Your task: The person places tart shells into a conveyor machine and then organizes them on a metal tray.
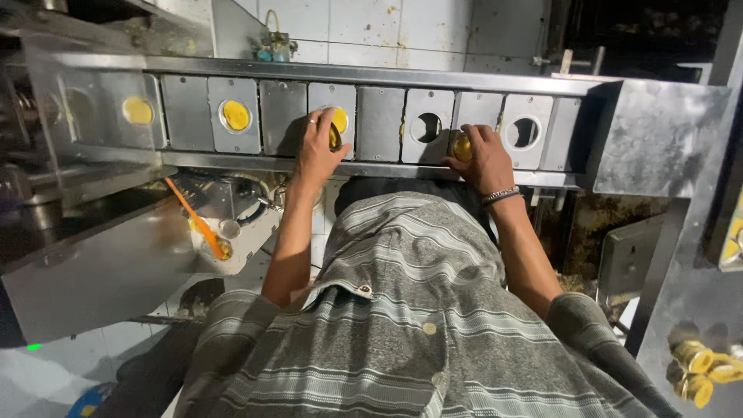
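A person in a striped grey shirt (410, 310) leaned over a metal conveyor (371, 77) of square plates, each cut with a round hole. The left hand (319, 147) had its fingers closed on a yellow cup (334, 136) at a plate already holding a yellow disc (340, 118). The right hand (484, 159), a bracelet at the wrist, grasped another yellow cup (462, 148) just below an empty hole (427, 127). Loading appeared under way; seating the cups would call for lining each up over an open hole. Beyond, two plates carried filled holes (235, 114).
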